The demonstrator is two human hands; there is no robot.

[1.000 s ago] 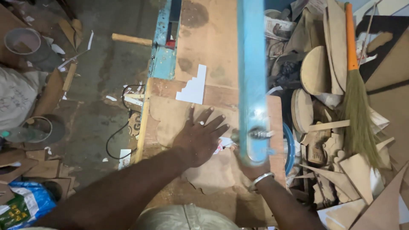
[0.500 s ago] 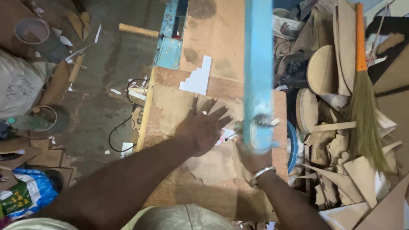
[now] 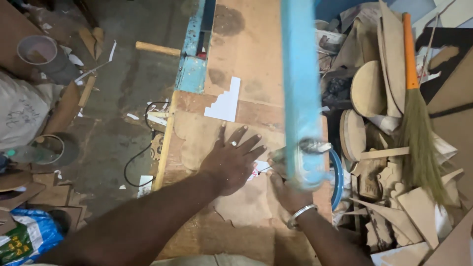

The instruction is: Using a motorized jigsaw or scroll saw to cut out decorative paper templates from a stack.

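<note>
blue saw arm [image 3: 300,88] hides right hand [image 3: 286,189].

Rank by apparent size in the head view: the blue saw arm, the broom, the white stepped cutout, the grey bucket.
1. blue saw arm, though nearness to the camera inflates it
2. broom
3. grey bucket
4. white stepped cutout, close to the bucket

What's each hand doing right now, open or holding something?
Left hand: open, flat on the board.
Right hand: partly behind the blue arm; grip cannot be told.

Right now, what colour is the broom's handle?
Orange; the broom's handle shows in the head view.
</note>
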